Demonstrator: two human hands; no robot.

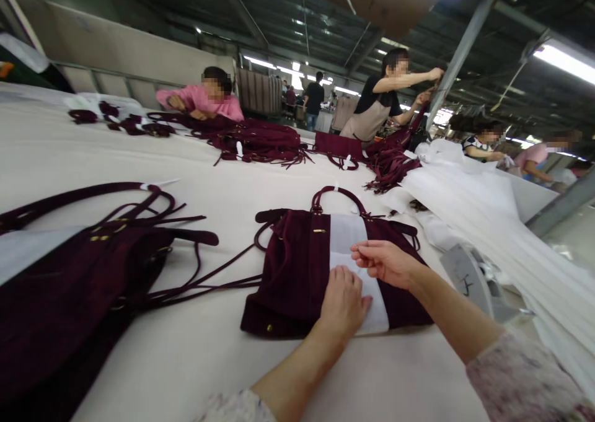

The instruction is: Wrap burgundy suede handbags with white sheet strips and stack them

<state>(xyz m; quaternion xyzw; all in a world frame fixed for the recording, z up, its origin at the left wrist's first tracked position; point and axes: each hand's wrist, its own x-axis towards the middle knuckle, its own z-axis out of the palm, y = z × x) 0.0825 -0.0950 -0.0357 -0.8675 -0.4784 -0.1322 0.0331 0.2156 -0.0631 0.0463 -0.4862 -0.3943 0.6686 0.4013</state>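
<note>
A dark burgundy suede handbag [292, 273] lies flat on the cream table [209, 360], its handle pointing away from me. A white paper band [349, 236] runs down its middle. My left hand [343, 301] rests palm down on the lower part of that band, fingers together and flat. My right hand [383, 262] hovers just above the band's right side, fingers curled and pinched at the paper's edge. Long thin straps trail from the bag to the left.
Another burgundy bag [69, 285] with a white band lies at the near left. More bags [260, 140] pile up at the far side, where a person in pink leans on the table. White sheets [488, 205] stack at the right. A person in an apron reaches toward a post.
</note>
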